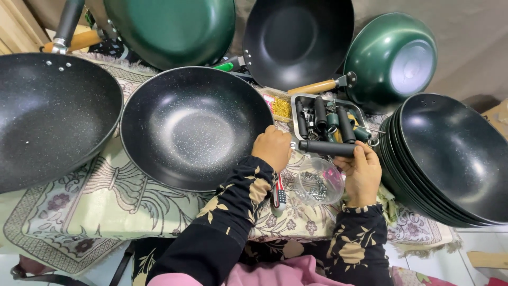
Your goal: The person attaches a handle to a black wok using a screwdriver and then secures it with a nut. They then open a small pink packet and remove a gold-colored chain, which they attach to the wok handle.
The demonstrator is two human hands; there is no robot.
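Note:
My left hand (272, 148) rests at the right rim of a black speckled wok (193, 127) without a handle, fingers curled by the rim where a metal bracket shows. My right hand (361, 172) holds a black cylindrical pan handle (325, 148) lying sideways, its end pointing toward the wok's rim. Just below it lies a clear plastic bowl (317, 182) with several small metal screws. A screwdriver with a red, white and black grip (279, 195) lies beside my left sleeve.
A metal tray (328, 117) holds several more black handles. Stacked handleless woks (450, 159) stand at right, a large black wok (50, 114) at left, green and black pans (389, 61) with wooden handles behind. A patterned cloth (106, 206) covers the surface.

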